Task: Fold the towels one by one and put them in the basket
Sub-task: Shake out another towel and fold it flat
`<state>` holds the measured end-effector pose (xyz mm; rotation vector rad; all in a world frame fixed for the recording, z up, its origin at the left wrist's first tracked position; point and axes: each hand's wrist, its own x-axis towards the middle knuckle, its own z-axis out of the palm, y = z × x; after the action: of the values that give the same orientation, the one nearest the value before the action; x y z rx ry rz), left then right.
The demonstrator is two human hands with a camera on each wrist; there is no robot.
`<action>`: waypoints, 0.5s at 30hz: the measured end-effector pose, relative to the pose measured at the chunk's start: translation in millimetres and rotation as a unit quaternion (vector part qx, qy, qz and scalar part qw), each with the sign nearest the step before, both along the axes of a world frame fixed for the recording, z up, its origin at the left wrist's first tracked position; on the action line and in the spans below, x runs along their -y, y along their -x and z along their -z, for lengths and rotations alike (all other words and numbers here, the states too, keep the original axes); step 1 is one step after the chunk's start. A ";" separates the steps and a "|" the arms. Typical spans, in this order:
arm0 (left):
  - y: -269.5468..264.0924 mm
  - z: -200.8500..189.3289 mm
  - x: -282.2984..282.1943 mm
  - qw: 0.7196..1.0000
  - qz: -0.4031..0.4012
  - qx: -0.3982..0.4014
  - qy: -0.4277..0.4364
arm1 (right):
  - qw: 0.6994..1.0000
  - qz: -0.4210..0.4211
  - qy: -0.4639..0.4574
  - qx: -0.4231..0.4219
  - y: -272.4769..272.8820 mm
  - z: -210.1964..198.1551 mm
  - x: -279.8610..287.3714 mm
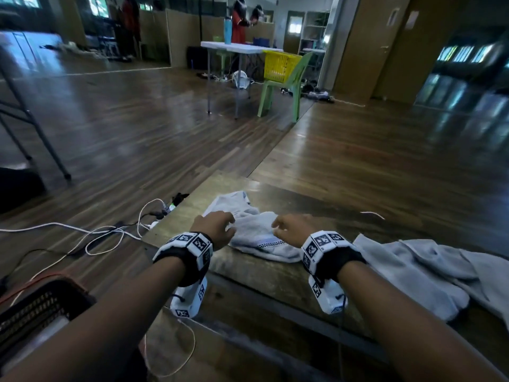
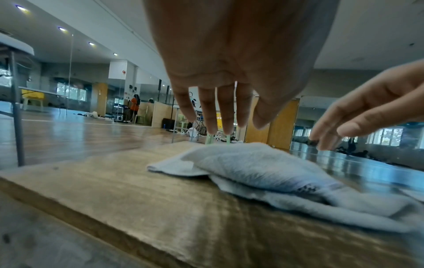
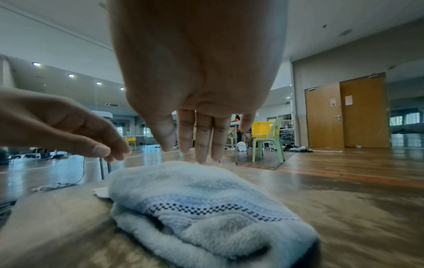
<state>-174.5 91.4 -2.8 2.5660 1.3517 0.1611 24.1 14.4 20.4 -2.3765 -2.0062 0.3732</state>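
A crumpled pale towel [image 1: 254,230] [image 2: 252,166] [image 3: 201,199] with a checked band lies on the wooden table [image 1: 275,279]. My left hand [image 1: 223,224] [image 2: 220,125] hovers over its left side with the fingers hanging straight, holding nothing. My right hand [image 1: 281,226] [image 3: 195,150] hangs over the towel's right side, also empty; its longest fingertip is at, or just above, the top of the cloth. Each hand shows in the other wrist view: the right hand [image 2: 332,137] and the left hand [image 3: 110,150]. A dark basket [image 1: 41,299] sits low at my left.
A heap of grey towels [image 1: 413,271] lies on the table to the right. White cables [image 1: 104,235] trail over the floor at the left. Far off stand a white table [image 1: 239,48] and a yellow basket [image 1: 281,66] on a green chair, with people behind.
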 end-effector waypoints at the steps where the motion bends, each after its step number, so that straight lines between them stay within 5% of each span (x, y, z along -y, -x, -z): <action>1: -4.8 7.7 -9.2 1.000 -0.008 0.001 -0.007 | 1.000 -0.009 -0.003 0.006 -1.0 7.1 -12.1; 9: -21.9 46.6 -46.8 0.998 -0.039 0.002 -0.048 | 0.993 -0.078 -0.049 0.073 5.8 48.6 -71.9; 15: -14.3 12.1 -27.8 0.993 0.020 0.062 -0.097 | 0.990 -0.071 -0.101 0.072 -3.1 18.3 -39.4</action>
<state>-160.2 119.2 -14.8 2.6854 1.2972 0.4596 27.2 53.8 2.1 -2.2031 -2.1636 -0.0029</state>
